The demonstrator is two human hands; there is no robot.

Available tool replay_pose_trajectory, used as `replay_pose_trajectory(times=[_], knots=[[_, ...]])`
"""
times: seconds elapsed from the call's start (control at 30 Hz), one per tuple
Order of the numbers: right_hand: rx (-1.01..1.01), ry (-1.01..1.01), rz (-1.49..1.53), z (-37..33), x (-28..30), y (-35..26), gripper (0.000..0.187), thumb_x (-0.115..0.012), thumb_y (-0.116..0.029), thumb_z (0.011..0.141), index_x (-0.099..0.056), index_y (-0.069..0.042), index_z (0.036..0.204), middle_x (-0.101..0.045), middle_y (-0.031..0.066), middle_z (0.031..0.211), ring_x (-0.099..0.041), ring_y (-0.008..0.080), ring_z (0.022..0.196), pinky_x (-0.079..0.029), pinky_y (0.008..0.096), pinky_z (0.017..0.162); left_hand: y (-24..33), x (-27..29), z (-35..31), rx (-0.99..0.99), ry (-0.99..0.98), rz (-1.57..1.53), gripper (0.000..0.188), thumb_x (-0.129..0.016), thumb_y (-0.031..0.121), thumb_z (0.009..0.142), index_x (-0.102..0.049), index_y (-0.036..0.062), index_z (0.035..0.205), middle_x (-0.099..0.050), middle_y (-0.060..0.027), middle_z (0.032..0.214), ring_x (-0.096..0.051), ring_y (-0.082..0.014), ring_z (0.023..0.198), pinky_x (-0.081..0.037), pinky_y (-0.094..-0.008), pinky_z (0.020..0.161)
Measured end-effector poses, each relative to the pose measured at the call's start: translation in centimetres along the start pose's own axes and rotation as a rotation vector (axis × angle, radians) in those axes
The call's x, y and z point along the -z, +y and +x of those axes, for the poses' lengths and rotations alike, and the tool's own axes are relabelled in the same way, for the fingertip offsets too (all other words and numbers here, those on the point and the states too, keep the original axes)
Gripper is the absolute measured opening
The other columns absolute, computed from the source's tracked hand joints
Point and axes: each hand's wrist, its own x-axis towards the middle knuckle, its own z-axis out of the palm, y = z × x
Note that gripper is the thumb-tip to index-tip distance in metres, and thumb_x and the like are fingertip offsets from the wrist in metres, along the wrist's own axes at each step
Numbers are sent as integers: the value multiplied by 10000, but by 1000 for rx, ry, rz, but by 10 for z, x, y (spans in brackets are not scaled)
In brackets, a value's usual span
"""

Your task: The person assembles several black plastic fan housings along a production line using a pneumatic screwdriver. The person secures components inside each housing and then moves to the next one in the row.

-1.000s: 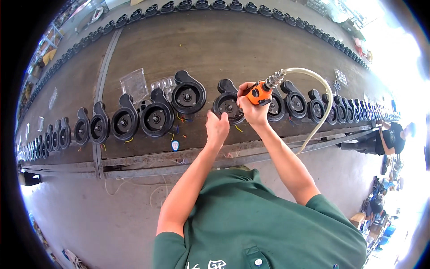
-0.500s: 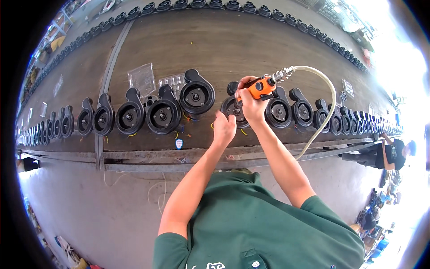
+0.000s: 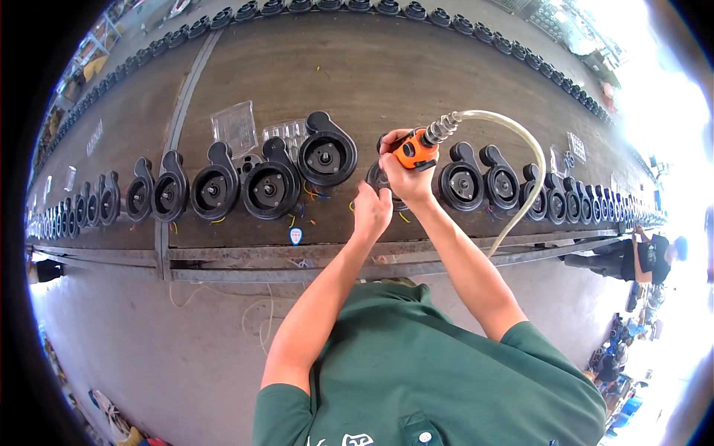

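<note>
In my right hand (image 3: 409,175) is an orange air screwdriver (image 3: 414,151), its metal fitting joined to a clear hose (image 3: 513,130). The hand hides the tip of the tool, which is over a round black blower housing (image 3: 375,175). My left hand (image 3: 372,212) is at the near left rim of this housing, its fingers curled and partly hidden against it. Much of the housing is covered by my hands. Left of it, another blower housing (image 3: 326,157) lies with its disc and centre shaft facing up, next to a similar housing (image 3: 271,189).
Rows of black housings stretch both ways along the near edge of the long table (image 3: 349,70). Clear plastic trays (image 3: 233,128) lie behind them. The metal table rail (image 3: 223,256) runs before me. A person (image 3: 651,256) stands at the far right.
My right hand has shifted slightly left, and the screwdriver has tilted, its hose end moving left. My left hand stays in nearly the same place at the housing.
</note>
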Motion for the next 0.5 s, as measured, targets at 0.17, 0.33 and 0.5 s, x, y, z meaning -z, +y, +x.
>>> replay_pose_trajectory(times=[0.17,0.33,0.5], knots=[[2,-43,-28,1,2,-2,168,-638,45,763,-672,28,927,-676,35,815,-623,95,752,-522,257,693,3,-2,1,-32,6,5,401,-563,201,928,-450,-131,1123,-646,-408,998,-654,-541,965,-515,-548,888],[8,-48,16,4,-2,0,103,-644,39,752,-650,20,854,-678,38,789,-631,98,728,-523,260,683,11,-1,-4,-12,39,-20,422,-574,224,933,-461,-125,1141,-654,-400,997,-655,-537,973,-514,-548,897],[58,-95,-51,5,0,7,166,-626,60,768,-627,25,930,-673,72,814,-649,128,728,-544,271,654,19,-2,-9,21,95,74,431,-586,232,931,-478,-111,1168,-663,-391,1031,-654,-540,1010,-518,-543,922]])
